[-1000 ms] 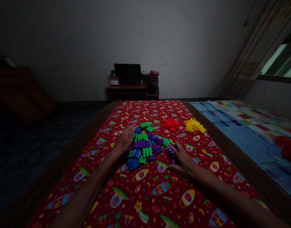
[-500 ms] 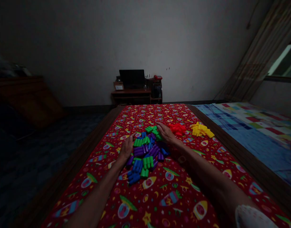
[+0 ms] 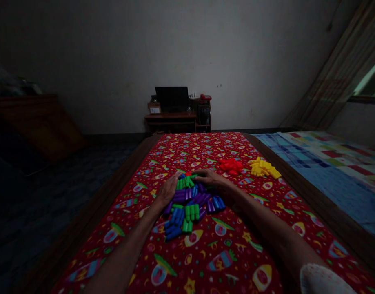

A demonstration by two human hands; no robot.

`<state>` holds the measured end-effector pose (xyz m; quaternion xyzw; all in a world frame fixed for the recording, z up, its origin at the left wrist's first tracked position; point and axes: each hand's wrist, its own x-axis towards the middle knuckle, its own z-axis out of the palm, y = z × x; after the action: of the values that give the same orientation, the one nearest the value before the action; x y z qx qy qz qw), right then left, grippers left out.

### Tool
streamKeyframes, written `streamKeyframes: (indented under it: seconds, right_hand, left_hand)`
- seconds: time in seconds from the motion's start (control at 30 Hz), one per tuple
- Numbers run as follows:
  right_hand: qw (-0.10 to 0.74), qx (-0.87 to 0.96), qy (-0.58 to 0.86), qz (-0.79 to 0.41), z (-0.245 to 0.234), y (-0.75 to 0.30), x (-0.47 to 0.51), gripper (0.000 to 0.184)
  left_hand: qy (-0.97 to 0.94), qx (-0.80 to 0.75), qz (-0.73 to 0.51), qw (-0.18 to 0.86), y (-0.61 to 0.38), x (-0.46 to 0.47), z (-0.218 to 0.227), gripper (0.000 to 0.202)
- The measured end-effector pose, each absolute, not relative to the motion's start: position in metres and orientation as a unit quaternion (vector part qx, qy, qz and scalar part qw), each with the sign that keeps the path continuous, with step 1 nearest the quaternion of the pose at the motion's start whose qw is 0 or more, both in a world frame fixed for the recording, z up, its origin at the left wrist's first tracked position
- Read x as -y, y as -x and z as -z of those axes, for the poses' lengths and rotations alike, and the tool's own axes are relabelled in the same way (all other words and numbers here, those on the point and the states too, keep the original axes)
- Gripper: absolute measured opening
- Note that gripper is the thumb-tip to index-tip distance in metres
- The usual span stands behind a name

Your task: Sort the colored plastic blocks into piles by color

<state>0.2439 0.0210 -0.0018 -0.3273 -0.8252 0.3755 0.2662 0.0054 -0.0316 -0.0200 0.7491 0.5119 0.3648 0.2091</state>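
A mixed heap of plastic blocks, each looking like short tubes joined side by side, lies between my hands. It holds green blocks (image 3: 192,212), purple blocks (image 3: 181,195) and blue blocks (image 3: 176,216). My left hand (image 3: 169,189) rests against the heap's left side, fingers stretched towards its far end. Over the far right part, my right hand (image 3: 209,178) reaches with its fingers extended, touching green pieces and covering some of them. A small red piece (image 3: 188,174) shows at the far edge between the two hands.
A pile of red blocks (image 3: 231,166) and a pile of yellow blocks (image 3: 263,168) lie to the right on the red patterned cloth (image 3: 224,245). Beyond the table's right edge is a bed with a checked cover (image 3: 322,175). A desk with a monitor (image 3: 172,98) stands against the wall.
My right hand has come nearer and a little left over the heap, pushing the far green blocks inward. A red piece now shows between the hands. The view has shifted slightly.
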Motion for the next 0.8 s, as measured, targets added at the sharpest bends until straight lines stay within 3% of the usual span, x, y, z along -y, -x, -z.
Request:
streamKeyframes:
  seconds: [0.13, 0.33, 0.47, 0.6, 0.8]
  right_hand:
    - [0.286, 0.821, 0.384, -0.311, -0.008, -0.264, 0.004, 0.037]
    - [0.401, 0.759, 0.432, -0.276, -0.015, -0.297, 0.036, 0.034]
    - [0.439, 0.741, 0.478, -0.175, -0.011, -0.348, 0.065, 0.029]
    - [0.38, 0.726, 0.571, -0.059, -0.008, -0.407, 0.102, 0.026]
    - [0.183, 0.69, 0.694, 0.094, -0.001, -0.457, 0.128, 0.027]
  left_hand:
    - [-0.777, -0.485, -0.343, 0.209, -0.005, 0.03, 0.021, 0.076]
    - [-0.78, -0.486, -0.341, 0.198, -0.003, 0.029, 0.021, 0.079]
    - [-0.782, -0.483, -0.338, 0.201, -0.001, 0.027, 0.022, 0.081]
    - [-0.778, -0.48, -0.349, 0.205, 0.001, 0.022, 0.028, 0.078]
    - [-0.767, -0.478, -0.377, 0.203, 0.003, 0.013, 0.04, 0.072]
